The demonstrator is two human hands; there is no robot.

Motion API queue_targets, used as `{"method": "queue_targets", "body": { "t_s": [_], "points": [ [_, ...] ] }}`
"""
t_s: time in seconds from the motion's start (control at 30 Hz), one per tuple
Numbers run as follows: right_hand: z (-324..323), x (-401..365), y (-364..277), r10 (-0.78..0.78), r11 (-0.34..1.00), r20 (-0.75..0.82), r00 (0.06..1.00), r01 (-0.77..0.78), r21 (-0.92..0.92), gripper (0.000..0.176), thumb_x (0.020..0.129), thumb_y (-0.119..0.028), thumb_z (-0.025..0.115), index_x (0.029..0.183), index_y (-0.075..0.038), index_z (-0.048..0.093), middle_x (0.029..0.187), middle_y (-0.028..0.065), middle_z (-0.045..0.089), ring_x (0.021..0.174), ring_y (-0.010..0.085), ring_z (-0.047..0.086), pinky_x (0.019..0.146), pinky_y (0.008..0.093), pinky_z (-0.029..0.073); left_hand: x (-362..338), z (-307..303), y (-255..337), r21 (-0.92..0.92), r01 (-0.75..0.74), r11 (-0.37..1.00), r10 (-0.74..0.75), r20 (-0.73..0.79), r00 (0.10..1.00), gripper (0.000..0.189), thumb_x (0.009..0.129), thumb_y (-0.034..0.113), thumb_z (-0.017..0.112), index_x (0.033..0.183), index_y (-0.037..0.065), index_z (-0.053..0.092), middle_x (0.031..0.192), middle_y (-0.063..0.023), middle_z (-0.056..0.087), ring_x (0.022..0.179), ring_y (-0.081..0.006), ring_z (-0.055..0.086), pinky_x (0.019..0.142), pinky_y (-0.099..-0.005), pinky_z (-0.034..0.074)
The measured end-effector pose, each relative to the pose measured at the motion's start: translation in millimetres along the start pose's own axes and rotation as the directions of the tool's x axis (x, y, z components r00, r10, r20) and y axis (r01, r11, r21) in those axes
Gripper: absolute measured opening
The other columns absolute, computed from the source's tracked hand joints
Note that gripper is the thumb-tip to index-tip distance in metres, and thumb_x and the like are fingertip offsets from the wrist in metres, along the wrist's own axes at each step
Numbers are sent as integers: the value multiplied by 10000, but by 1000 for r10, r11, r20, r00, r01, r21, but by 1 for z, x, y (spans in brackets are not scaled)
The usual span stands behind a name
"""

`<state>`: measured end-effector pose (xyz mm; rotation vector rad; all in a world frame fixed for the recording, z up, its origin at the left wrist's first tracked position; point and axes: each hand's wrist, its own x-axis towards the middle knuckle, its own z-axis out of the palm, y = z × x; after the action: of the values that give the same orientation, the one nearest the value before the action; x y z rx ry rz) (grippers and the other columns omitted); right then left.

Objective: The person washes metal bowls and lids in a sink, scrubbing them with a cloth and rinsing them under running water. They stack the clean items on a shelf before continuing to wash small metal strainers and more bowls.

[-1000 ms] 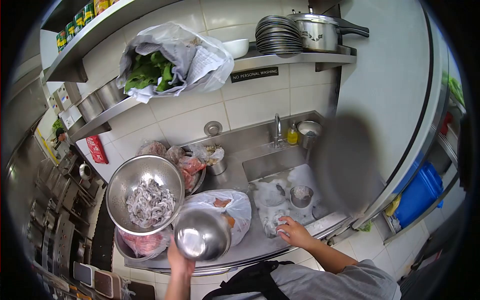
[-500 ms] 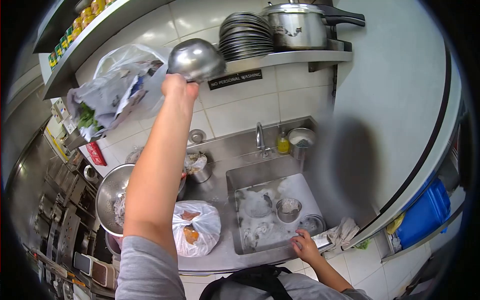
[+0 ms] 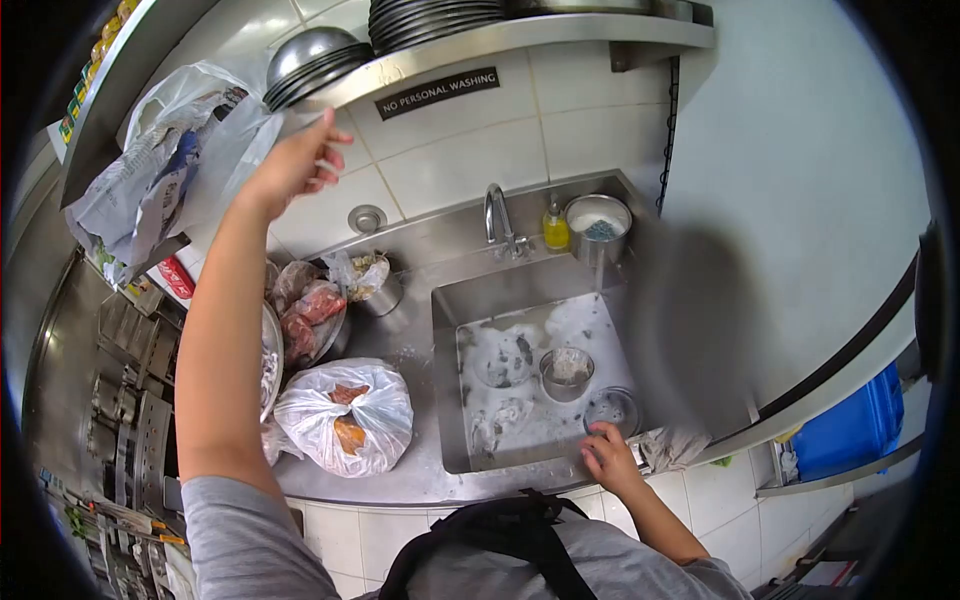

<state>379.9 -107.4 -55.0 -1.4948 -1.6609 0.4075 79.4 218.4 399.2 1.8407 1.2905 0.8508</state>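
Note:
My left hand (image 3: pixel 300 163) is raised below the wall shelf, its fingers apart with nothing in them. Just above it, a metal bowl (image 3: pixel 312 46) sits upside down on a stack of similar bowls at the shelf's left part. At the sink's front right corner is my right hand (image 3: pixel 609 458), fingers loosely parted. Its fingertips come close to a round metal dish (image 3: pixel 612 408) lying in the suds. A small metal bowl (image 3: pixel 567 374) stands in the foamy water of the sink (image 3: pixel 452 466), left of that dish.
Dark plates (image 3: pixel 435 22) are stacked on the shelf (image 3: pixel 520 32). Plastic bags (image 3: pixel 170 150) hang at left. A knotted bag of food (image 3: pixel 375 432) and a pot of bagged food (image 3: pixel 380 290) stand left of the sink. Behind it are a faucet (image 3: pixel 493 212), yellow soap bottle (image 3: pixel 556 228) and metal container (image 3: pixel 597 240).
My left hand has set the metal bowl on the shelf stack and let go, drawing down from it. The view has shifted lower. My right hand stays by the sink's front corner.

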Motion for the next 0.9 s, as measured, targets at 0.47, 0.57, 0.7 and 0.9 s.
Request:
{"method": "queue_targets", "body": {
  "t_s": [0.47, 0.57, 0.7, 0.9],
  "points": [
    [55, 19, -20, -117, 990, 361, 925, 136, -27, 145, 818, -145, 661, 949, -107, 610, 929, 63, 595, 864, 276, 609, 706, 410, 459, -228, 193, -328, 258, -154, 954, -21, 568, 823, 347, 866, 196, 663, 1183, 70, 604, 1146, -170, 557, 1029, -321, 569, 882, -394, 464],
    [66, 20, -26, -44, 993, 447, 893, 88, -78, 138, 833, -171, 650, 951, -110, 613, 917, 66, 594, 871, 283, 609, 719, 427, 454, -273, 223, -383, 347, -213, 913, 46, 434, 900, 415, 849, 206, 680, 1232, 82, 578, 1280, -190, 482, 1179, -368, 481, 996, -419, 404],
    [74, 25, -7, 61, 985, 561, 826, 40, -166, 155, 842, -208, 643, 952, -102, 620, 938, 82, 603, 889, 304, 610, 747, 449, 463, -295, 224, -421, 355, -202, 913, 101, 284, 953, 595, 822, 264, 705, 1331, 61, 472, 1406, -206, 386, 1325, -416, 336, 1098, -488, 288],
    [110, 49, 74, 226, 969, 653, 723, -95, -230, 312, 826, -277, 670, 1048, -69, 601, 1024, 177, 600, 986, 368, 591, 848, 443, 478, -272, 232, -420, 484, -235, 843, 64, 344, 937, 674, 824, 344, 696, 1387, 89, 428, 1488, -196, 298, 1382, -412, 256, 1127, -507, 223]
  ]
}}
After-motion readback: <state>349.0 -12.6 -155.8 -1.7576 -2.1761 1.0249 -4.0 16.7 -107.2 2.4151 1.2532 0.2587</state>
